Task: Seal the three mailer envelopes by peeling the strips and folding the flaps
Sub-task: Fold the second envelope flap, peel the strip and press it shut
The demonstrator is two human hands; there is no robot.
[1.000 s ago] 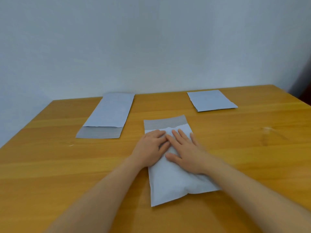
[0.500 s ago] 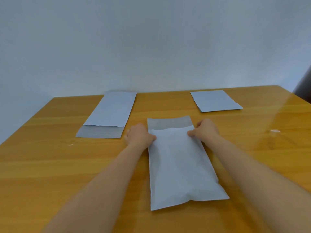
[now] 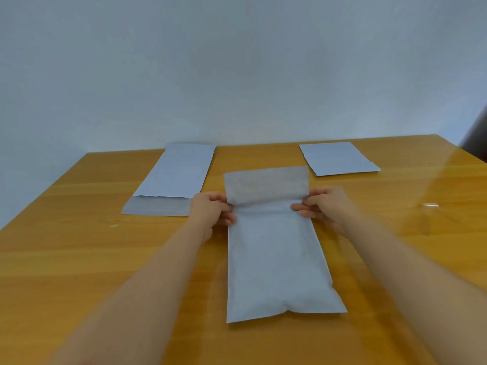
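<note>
A padded white mailer envelope [image 3: 274,262] lies lengthwise in front of me on the wooden table [image 3: 66,259]. Its grey flap [image 3: 266,184] stands lifted at the far end. My left hand [image 3: 212,210] pinches the flap's left edge at the fold. At the flap's right edge my right hand [image 3: 325,206] pinches it the same way. A second mailer [image 3: 176,175] lies at the back left with its grey flap open toward me. The third mailer [image 3: 338,158] is shorter and lies flat at the back right.
A plain pale wall rises behind the table's far edge. A small clear scrap [image 3: 431,205] glints on the wood to the right. A dark object [image 3: 477,138] shows at the right border.
My hands left the envelope's middle, went to its two sides at the fold, and lifted the grey flap up from the table. The envelope shifted slightly nearer.
</note>
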